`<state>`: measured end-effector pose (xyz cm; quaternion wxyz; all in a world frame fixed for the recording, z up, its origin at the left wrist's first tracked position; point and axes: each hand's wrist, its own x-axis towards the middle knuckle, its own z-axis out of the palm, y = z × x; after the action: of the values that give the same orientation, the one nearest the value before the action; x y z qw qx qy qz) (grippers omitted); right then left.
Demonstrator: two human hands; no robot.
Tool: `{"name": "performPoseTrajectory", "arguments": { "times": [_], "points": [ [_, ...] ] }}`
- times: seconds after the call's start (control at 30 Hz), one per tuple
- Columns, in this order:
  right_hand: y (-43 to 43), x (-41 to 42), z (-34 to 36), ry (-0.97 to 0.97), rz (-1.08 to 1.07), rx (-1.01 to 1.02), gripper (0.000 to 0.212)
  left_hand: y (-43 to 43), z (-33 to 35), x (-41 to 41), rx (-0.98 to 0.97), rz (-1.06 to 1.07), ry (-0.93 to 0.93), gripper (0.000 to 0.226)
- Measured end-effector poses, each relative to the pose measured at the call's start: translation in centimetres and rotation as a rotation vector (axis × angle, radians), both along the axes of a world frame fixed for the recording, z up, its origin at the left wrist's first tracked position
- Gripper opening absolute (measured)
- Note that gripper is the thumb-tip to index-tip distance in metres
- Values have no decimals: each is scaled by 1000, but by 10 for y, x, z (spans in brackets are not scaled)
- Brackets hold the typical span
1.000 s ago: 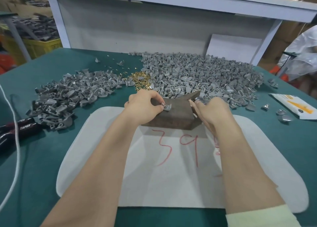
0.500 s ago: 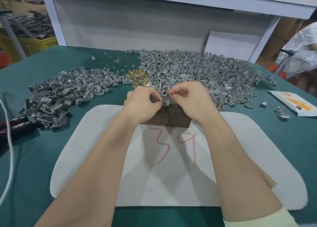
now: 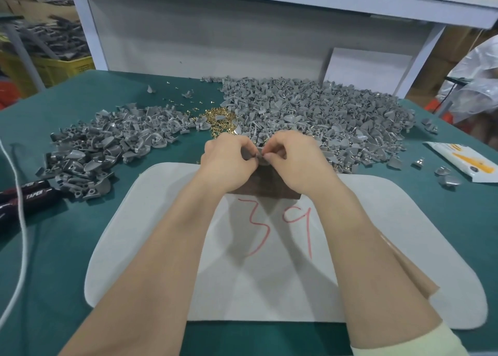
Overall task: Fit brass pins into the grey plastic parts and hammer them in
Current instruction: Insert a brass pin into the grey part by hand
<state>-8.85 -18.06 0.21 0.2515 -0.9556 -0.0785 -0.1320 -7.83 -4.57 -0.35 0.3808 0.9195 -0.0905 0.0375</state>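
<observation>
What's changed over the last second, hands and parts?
The right hand moved left from beside the brown block to meet the left hand; its fingers now pinch at the small grey plastic part the left hand holds. No pin is discernible. Block, white mat and grey part piles stayed put.

A mat [image 3: 404, 248] is laid on the near middle of the desk [image 3: 67, 248]; a block [image 3: 266, 186] is set on the mat's far edge; over it the left hand [image 3: 226, 161] and right hand [image 3: 296, 161] are brought together, a plastic part [image 3: 260, 156] pinched between them; a smaller heap [image 3: 107, 145] is spread behind the mat to the left, a larger heap [image 3: 323, 113] behind and right; brass pins [image 3: 218, 120] are piled between the heaps; pliers [image 3: 27, 196] and a cord [image 3: 18, 221] are laid at the left edge; a packet [image 3: 463, 161] is placed far right.
</observation>
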Motion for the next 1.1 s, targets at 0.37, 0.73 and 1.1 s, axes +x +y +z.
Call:
{"name": "performPoseTrajectory", "arguments": {
  "times": [0.37,0.73,1.1],
  "points": [
    [9,-3,5,65,-84,18,15,-1,-2,1,13,9,-42,7],
    [11,-3,4,15,-88,-94,14,-2,-2,0,17,4,-45,7],
    [14,-1,6,5,-80,-266,15,-5,1,0,29,19,-127,10]
  ]
}}
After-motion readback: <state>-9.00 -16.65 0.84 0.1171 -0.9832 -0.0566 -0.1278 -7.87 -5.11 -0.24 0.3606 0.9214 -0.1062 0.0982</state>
